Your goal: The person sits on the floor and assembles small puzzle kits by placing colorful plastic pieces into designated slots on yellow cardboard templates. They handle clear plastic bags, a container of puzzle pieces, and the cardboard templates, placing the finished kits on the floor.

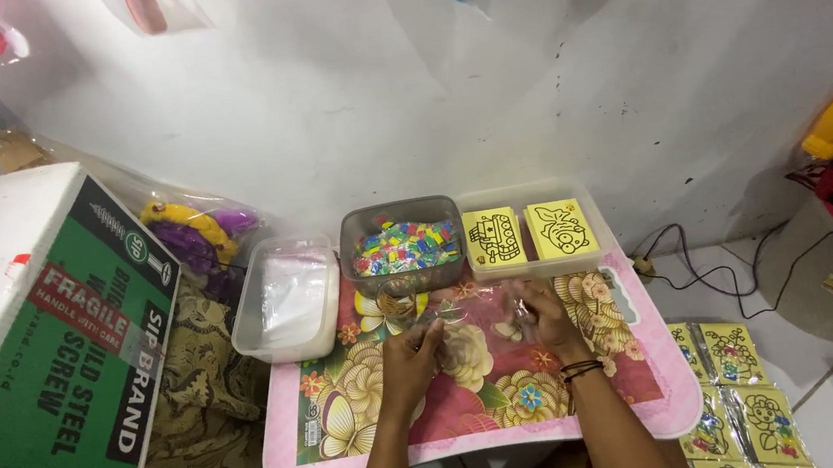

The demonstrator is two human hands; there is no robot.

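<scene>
**A:** What is held in the fingers?

**B:** A small clear plastic bag [464, 312], thin and crinkly, is gripped between both hands above the bench [651, 384]. The fingers of the left hand [412, 350] are pinched together on its left edge; those of the right hand [539, 316] are closed on its right side. Whether anything is inside the bag cannot be told.

**B:** How far along does the work appear?

**A:** It is judged to be under way. A clear tub of small multicoloured pieces [405, 245] is seen well filled just beyond the hands, and a clear tray [584, 254] beside it holds two yellow picture cards [529, 231] with black line drawings. Packed yellow cards in glossy sleeves [741, 386] are laid on the floor to the right, so some sets seem finished.

**B:** And the surroundings?

**A:** The bench is low, pink-edged, with rounded corners and a glossy flower print. A white tub of clear bags [287, 298] sits at its left corner, a cardboard box [44, 337] further left.
</scene>
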